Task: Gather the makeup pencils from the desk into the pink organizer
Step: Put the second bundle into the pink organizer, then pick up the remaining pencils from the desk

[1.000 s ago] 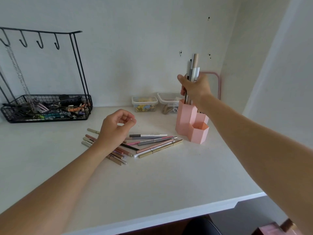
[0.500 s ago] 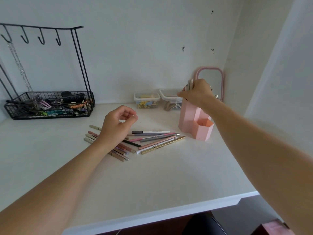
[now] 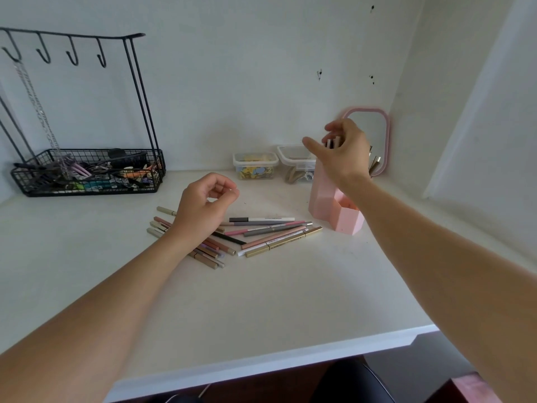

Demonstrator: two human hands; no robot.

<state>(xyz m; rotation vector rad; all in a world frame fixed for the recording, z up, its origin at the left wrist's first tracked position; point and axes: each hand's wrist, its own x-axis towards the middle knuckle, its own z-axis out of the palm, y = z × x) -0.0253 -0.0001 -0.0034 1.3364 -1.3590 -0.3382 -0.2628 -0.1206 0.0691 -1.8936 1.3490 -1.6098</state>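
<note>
Here the right hand [image 3: 344, 152] hovers, fingers spread and holding nothing, over the pencil tips standing in the organizer [image 3: 334, 207] near the desk's [image 3: 261, 301] back right corner, so next the loosely curled, empty left hand [image 3: 203, 205] should grip the pencils [image 3: 261, 234] mid-desk.

The worktop [image 3: 261, 309] fills the middle of the frame. A wire basket [image 3: 87, 175] sits at the upper left against the back wall. The loose pencils [image 3: 261, 234] lie fanned out at centre, with the left hand [image 3: 203, 205] above their left part. Right of the pencils stands the organizer [image 3: 334, 207], pencil ends [image 3: 332, 142] sticking up from it beneath the right hand [image 3: 345, 152]. Behind it, two small tubs [image 3: 255, 165] sit side by side, and a mirror [image 3: 374, 135] leans in the back right corner.
</note>
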